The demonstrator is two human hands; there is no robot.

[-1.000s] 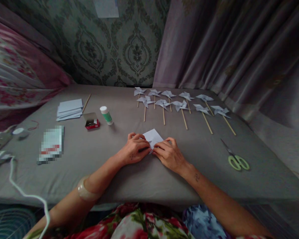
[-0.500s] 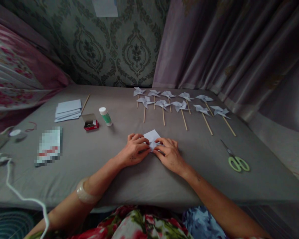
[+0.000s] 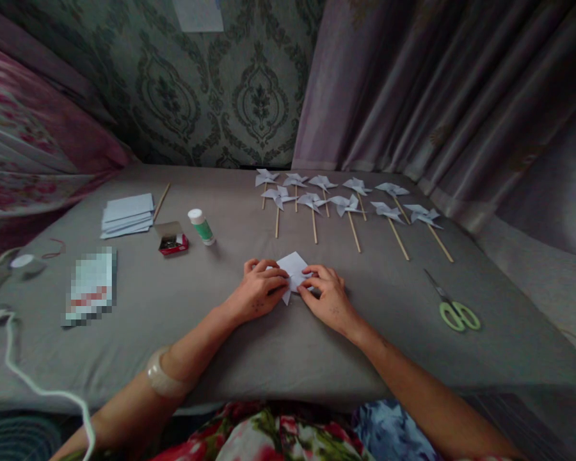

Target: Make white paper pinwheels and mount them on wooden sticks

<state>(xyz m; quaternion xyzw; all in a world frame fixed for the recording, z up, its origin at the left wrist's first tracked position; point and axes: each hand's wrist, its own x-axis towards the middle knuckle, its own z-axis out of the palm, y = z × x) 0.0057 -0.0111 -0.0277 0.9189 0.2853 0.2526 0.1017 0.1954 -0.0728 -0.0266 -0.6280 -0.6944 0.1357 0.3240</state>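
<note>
A small white paper square [image 3: 293, 265] lies on the grey cloth-covered table [image 3: 278, 346] in front of me. My left hand [image 3: 259, 289] rests on its left side with fingers curled and pressed onto the sheet. From the right, my right hand [image 3: 327, 293] pinches the paper's edge with bent fingers. A pointed corner of the paper sticks out toward me between the two hands. Much of the sheet is hidden under my fingers.
Several white paper pinwheels on wooden sticks [image 3: 348, 208] lie in rows at the back. Green-handled scissors [image 3: 452, 311] lie at the right. A glue bottle [image 3: 202, 226], a small red box [image 3: 172, 238], a paper stack [image 3: 127, 214] and a lone stick [image 3: 162, 200] sit at the left.
Both hands have shifted slightly on the paper, and a folded corner now points toward me between them. The view has drifted a little; other objects stay put.
</note>
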